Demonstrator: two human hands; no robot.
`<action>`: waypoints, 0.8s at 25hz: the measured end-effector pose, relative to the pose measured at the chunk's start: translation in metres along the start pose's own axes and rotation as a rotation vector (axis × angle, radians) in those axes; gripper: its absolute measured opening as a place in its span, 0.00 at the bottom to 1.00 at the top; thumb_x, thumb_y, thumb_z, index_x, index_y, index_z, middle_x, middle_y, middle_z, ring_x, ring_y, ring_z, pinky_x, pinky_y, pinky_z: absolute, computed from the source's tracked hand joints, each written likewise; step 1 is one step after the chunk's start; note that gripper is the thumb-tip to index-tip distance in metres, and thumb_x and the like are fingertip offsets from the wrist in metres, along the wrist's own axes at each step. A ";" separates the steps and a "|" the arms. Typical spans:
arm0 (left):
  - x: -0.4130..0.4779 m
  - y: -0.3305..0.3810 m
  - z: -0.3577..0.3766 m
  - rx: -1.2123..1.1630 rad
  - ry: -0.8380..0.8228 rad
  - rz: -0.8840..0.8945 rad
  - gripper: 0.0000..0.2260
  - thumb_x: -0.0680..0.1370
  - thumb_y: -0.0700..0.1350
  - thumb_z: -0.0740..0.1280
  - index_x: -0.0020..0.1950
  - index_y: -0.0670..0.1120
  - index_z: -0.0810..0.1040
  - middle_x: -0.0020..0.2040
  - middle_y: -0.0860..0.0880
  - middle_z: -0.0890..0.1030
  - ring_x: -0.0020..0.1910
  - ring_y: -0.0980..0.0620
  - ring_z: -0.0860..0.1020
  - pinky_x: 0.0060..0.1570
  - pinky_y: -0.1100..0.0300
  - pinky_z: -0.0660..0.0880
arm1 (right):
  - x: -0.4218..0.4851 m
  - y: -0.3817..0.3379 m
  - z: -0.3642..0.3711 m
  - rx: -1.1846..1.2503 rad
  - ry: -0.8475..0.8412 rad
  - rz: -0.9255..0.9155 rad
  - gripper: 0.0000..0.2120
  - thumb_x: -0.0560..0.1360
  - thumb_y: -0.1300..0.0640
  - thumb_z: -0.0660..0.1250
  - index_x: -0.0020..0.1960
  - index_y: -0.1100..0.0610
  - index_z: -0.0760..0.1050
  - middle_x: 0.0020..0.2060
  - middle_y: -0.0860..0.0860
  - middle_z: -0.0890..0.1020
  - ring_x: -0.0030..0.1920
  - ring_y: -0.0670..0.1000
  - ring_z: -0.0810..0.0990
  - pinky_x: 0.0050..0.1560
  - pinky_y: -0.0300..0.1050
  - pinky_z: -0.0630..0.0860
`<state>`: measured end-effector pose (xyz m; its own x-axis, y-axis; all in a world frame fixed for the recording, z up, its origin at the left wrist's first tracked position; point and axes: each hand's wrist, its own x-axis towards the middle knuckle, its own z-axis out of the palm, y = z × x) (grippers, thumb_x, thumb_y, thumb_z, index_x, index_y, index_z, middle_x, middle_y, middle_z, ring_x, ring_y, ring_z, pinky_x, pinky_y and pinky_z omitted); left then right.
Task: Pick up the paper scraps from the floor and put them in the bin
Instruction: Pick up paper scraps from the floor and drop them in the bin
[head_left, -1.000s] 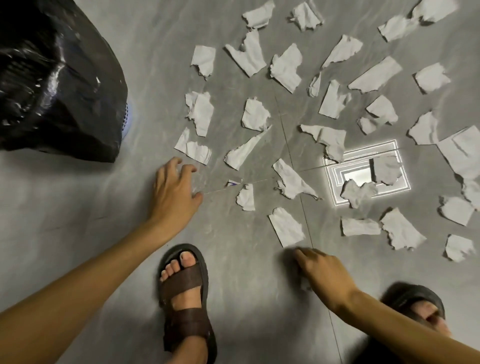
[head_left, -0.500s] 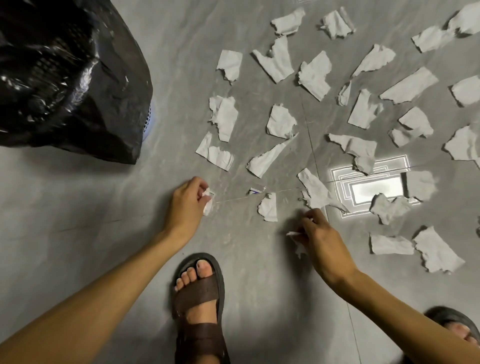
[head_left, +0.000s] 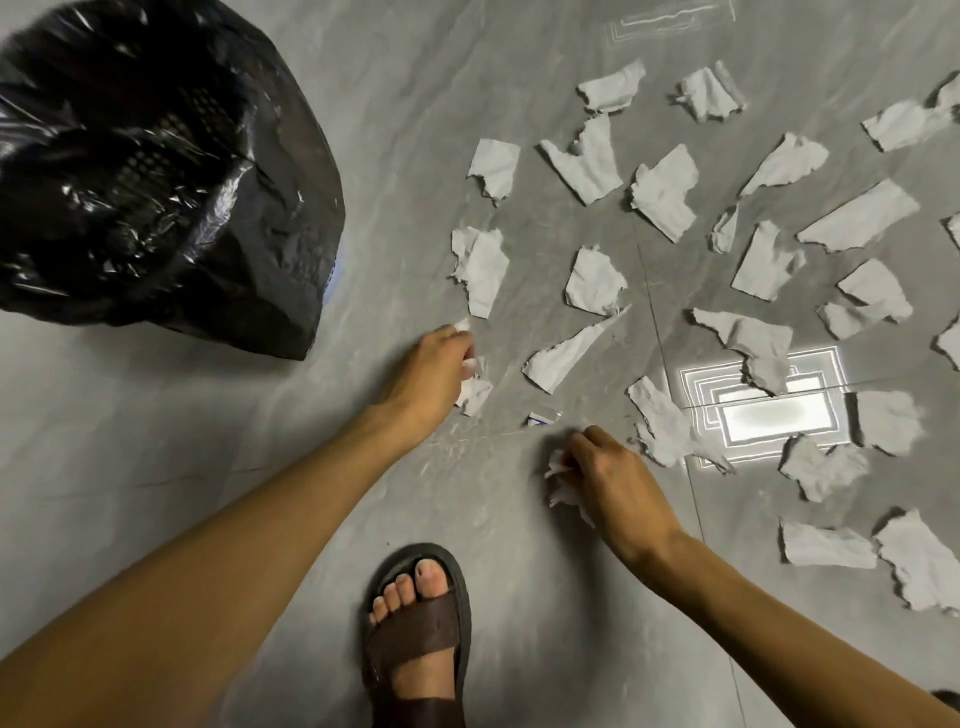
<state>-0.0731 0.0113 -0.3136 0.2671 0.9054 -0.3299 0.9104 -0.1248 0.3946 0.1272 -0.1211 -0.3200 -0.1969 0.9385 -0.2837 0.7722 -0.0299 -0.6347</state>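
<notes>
Several torn white paper scraps (head_left: 660, 195) lie scattered over the grey tiled floor, mostly in the upper right. The bin (head_left: 150, 171), a basket lined with a black plastic bag, stands at the upper left. My left hand (head_left: 428, 376) is low over the floor, right of the bin, closed on white paper scraps (head_left: 472, 392) that stick out of its fingers. My right hand (head_left: 610, 475) is near the middle of the floor, fingers closed on a crumpled bunch of scraps (head_left: 561, 483). A tiny scrap with blue print (head_left: 540, 418) lies between the two hands.
My left foot in a brown sandal (head_left: 415, 629) stands at the bottom centre. A bright rectangular light reflection (head_left: 769, 415) shines on the floor to the right of my right hand. Bare floor stretches below the bin at the left.
Both hands moved up the floor and gathered more paper: the left took the scrap below the long piece, the right took the one next to the blue-printed bit. The view shifted toward the bin.
</notes>
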 end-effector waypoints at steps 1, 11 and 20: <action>-0.003 0.003 -0.002 -0.057 0.015 -0.042 0.02 0.74 0.33 0.70 0.45 0.36 0.79 0.47 0.41 0.79 0.42 0.44 0.77 0.42 0.54 0.74 | 0.003 -0.003 -0.001 0.111 0.033 0.098 0.02 0.74 0.61 0.70 0.44 0.58 0.77 0.42 0.51 0.79 0.39 0.51 0.80 0.38 0.42 0.74; -0.043 -0.015 -0.228 -0.273 0.847 0.011 0.04 0.73 0.42 0.74 0.43 0.49 0.80 0.37 0.54 0.79 0.33 0.65 0.78 0.34 0.78 0.70 | 0.104 -0.135 -0.083 0.848 0.170 0.229 0.11 0.73 0.56 0.73 0.35 0.54 0.76 0.25 0.46 0.77 0.26 0.43 0.72 0.29 0.33 0.69; -0.059 -0.102 -0.240 -0.127 0.343 -0.449 0.10 0.72 0.61 0.67 0.46 0.58 0.82 0.38 0.57 0.82 0.42 0.50 0.80 0.45 0.53 0.78 | 0.254 -0.313 -0.104 0.525 0.187 -0.194 0.05 0.71 0.60 0.73 0.45 0.62 0.81 0.41 0.59 0.85 0.43 0.58 0.84 0.47 0.54 0.81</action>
<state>-0.2575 0.0683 -0.1281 -0.2740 0.9406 -0.2003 0.8598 0.3329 0.3872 -0.1014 0.1620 -0.1186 -0.1576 0.9872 -0.0252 0.3206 0.0270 -0.9468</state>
